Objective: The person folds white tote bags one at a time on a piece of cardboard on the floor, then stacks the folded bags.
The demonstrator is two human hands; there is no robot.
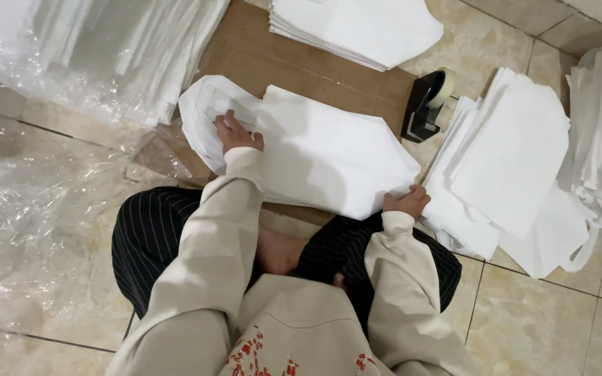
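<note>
Left hand (237, 134), fingers curled, presses the handle end of a flat white fabric bag (322, 150); right hand (407, 202) pinches its lower corner. The bag lies on brown cardboard (280, 59) over beige floor tiles (538, 327), white bag stacks (517, 153) beside.

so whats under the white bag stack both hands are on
The white bag stack lies on a brown cardboard sheet over the tiled floor. The cardboard beneath the bags is covered.
</note>
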